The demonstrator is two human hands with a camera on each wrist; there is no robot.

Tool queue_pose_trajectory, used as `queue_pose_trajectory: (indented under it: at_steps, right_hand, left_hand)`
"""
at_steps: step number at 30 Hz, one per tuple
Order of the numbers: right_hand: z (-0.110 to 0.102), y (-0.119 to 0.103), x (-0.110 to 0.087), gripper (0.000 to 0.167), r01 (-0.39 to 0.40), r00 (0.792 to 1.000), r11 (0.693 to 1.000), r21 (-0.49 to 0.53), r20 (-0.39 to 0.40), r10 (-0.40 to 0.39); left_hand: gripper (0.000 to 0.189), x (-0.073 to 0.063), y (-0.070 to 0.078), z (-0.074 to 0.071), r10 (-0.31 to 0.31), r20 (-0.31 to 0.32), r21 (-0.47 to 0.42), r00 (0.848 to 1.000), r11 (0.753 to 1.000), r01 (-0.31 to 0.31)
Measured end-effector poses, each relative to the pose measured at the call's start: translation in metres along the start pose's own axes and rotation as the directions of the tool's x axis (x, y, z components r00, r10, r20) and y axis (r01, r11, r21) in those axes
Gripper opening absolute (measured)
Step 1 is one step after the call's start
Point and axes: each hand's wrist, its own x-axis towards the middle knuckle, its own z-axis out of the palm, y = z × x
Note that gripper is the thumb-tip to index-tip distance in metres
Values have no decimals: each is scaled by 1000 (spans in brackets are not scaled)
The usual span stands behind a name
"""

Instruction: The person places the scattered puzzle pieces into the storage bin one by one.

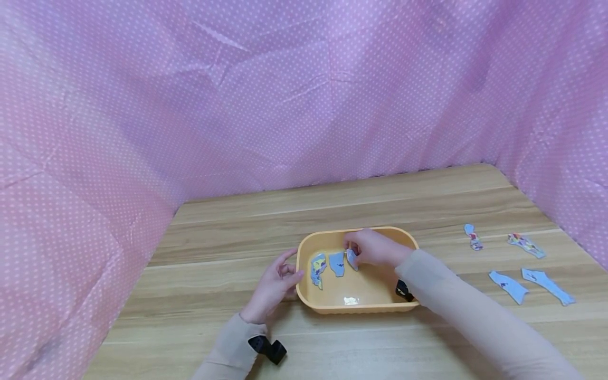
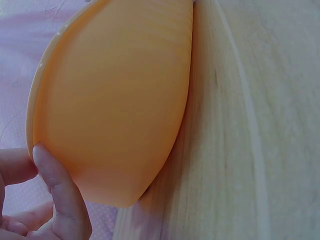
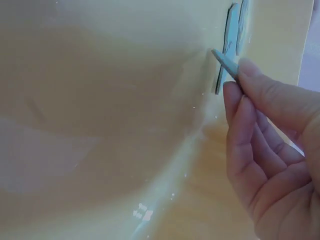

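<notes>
An orange-yellow plastic basin [image 1: 351,309] stands on the wooden table. My left hand [image 1: 275,285] pinches its left rim between thumb and finger, as the left wrist view also shows. Inside the basin, my right hand [image 1: 377,249] holds a small light-blue puzzle piece [image 1: 351,258] between thumb and fingertips; edge-on in the right wrist view, this piece [image 3: 227,65] looks thin and flat. Left of it in the basin lie a blue puzzle piece [image 1: 336,264] with a dark mark and a longer piece [image 1: 317,270] with yellow and purple patches.
On the table right of the basin lie several more pieces: a narrow blue-and-red one [image 1: 476,243], a multicoloured one [image 1: 526,245] and two blue ones, a shorter [image 1: 508,287] and a longer [image 1: 548,286]. A pink dotted cloth [image 1: 304,105] hangs behind the table [image 1: 228,221].
</notes>
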Motion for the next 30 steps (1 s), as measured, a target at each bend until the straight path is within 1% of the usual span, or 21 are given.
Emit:
queue_pose_trajectory:
  at_steps: [2,5,10,16,22,26,30]
  right_hand:
    - [0,0,0,23,10,1000,1000,9,-9,-10]
    - [1,-1,-1,24,4,1000,1000,7,-16,-4]
    - [2,-3,-2,25,-38,999,999,-26,-27,38]
    - [3,-3,-3,26,-64,997,997,-52,-39,62]
    - [6,-2,-2,25,-102,994,994,-40,-33,101]
    - [7,0,-2,25,-102,995,993,-55,-22,101]
    - [8,0,-2,27,-118,993,989,-88,-18,116]
  left_hand:
    - [58,0,0,0,-1,0,-2,1000,1000,1]
    - [57,0,0,1,-4,-3,-1,1000,1000,4]
    - [57,0,-1,2,1,-8,3,1000,1000,-1]
    - [57,-1,-2,3,10,-6,-3,1000,1000,-10]
    - [56,-2,-2,4,19,-12,-2,1000,1000,-19]
    - [56,-2,-3,4,16,-14,0,1000,1000,-16]
    - [57,-3,-4,5,9,-16,1,1000,1000,-9]
